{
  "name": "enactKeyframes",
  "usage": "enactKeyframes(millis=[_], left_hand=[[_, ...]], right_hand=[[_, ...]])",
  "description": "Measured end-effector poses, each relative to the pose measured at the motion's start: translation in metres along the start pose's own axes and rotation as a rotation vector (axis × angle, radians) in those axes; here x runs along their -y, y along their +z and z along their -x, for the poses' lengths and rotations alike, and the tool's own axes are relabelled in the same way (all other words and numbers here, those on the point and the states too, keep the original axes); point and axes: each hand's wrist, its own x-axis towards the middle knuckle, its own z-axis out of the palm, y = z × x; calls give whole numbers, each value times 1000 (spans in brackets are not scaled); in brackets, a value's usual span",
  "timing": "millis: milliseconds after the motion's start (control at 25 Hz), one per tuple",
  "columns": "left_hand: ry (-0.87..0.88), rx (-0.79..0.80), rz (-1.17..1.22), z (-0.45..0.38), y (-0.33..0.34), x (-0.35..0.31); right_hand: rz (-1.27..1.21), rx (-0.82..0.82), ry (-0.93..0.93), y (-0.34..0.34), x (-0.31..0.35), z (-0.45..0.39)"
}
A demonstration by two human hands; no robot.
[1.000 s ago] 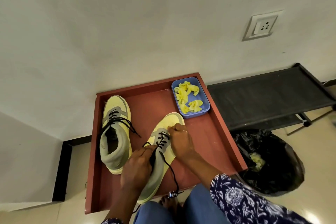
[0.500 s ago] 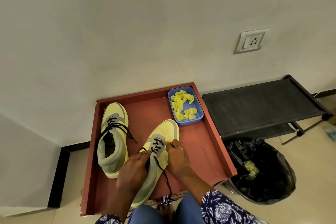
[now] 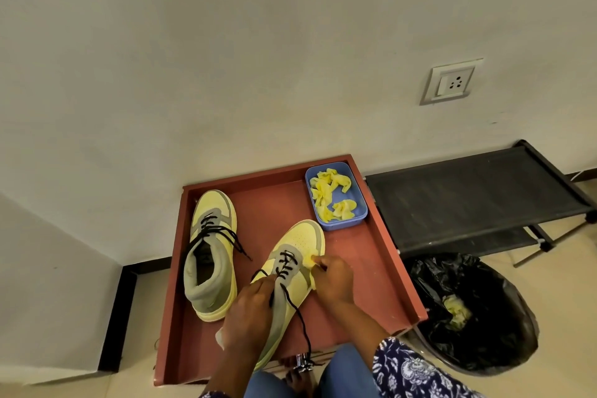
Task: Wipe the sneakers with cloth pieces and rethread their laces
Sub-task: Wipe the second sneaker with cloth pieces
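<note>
Two yellow and grey sneakers with black laces lie in a red-brown tray [image 3: 381, 252]. The left sneaker [image 3: 211, 252] lies untouched, toe toward the wall. My left hand [image 3: 250, 313] grips the right sneaker [image 3: 298, 252] at its collar and tongue. My right hand [image 3: 332, 278] pinches a small yellow cloth piece [image 3: 309, 261] against that sneaker's right side, beside the laces. One loose lace end [image 3: 302, 323] trails down past the tray's near edge. A blue tub [image 3: 361, 203] holding several yellow cloth pieces sits in the tray's far right corner.
A low black rack [image 3: 468, 197] stands to the right of the tray against the wall. A bin lined with a black bag [image 3: 478, 316] holds a used yellow cloth. A wall socket [image 3: 450, 82] is above. My knees in blue jeans are at the bottom edge.
My right hand has slid back from the toe area toward the sneaker's right side, with the yellow cloth now showing at its fingertips. The camera view tilted upward.
</note>
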Motion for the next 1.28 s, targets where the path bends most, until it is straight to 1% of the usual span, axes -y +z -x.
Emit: enactKeyframes(millis=[80, 160, 200, 280, 360, 400, 640, 840, 1000, 1120, 1280], left_hand=[[-6, -20, -32, 0, 1, 1], [1, -39, -76, 0, -1, 0], [13, -51, -95, 0, -1, 0], [40, -70, -116, 0, -1, 0], [58, -72, -120, -1, -1, 2], [65, -77, -133, -1, 0, 3], [71, -93, -165, -2, 2, 5], [80, -63, -167, -1, 3, 7], [75, -50, -133, -1, 3, 9], [81, -43, -151, -1, 3, 9], [67, -20, -162, -2, 1, 7]], right_hand=[[-89, -89, 92, -9, -2, -15], [-38, -138, 106, -18, 0, -33], [28, -123, 81, -21, 2, -42], [153, -34, 4, -20, 4, -53], [204, 36, -47, -16, 4, -53], [204, 41, -61, -13, 2, -49], [38, -37, -65, 5, -12, -3], [99, -44, -22, -5, 1, -41], [182, -5, 24, -11, 11, -65], [180, -12, 6, -9, 6, -54], [97, -46, 13, 2, -1, -21]])
